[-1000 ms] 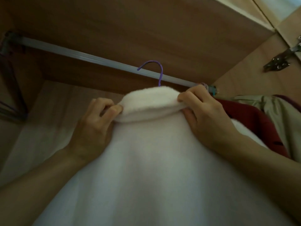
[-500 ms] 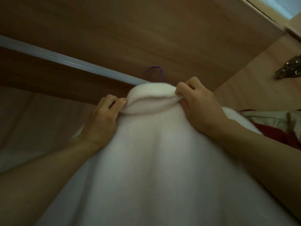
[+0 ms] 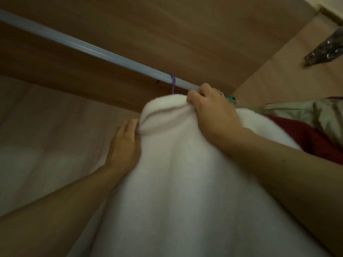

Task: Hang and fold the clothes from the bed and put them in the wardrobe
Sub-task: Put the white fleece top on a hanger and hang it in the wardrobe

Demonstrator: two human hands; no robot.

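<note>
A white fleece garment (image 3: 178, 182) fills the lower middle of the head view, hanging on a purple hanger (image 3: 173, 84) whose hook sits over the grey wardrobe rail (image 3: 89, 51). My right hand (image 3: 213, 112) grips the folded collar at its right top. My left hand (image 3: 126, 141) pinches the left end of the collar, its fingers pressed into the fabric. The hanger's body is hidden under the fleece.
A red garment (image 3: 315, 140) and a beige one (image 3: 306, 112) hang to the right on the same rail. A metal door hinge (image 3: 323, 51) sits on the wardrobe's right wall. The wooden shelf underside (image 3: 167, 25) lies just above the rail.
The hanger hook has gone from floating in front of the rail to sitting over it. Both hands and the garment moved right and slightly down in view, the left hand lower than the right.
</note>
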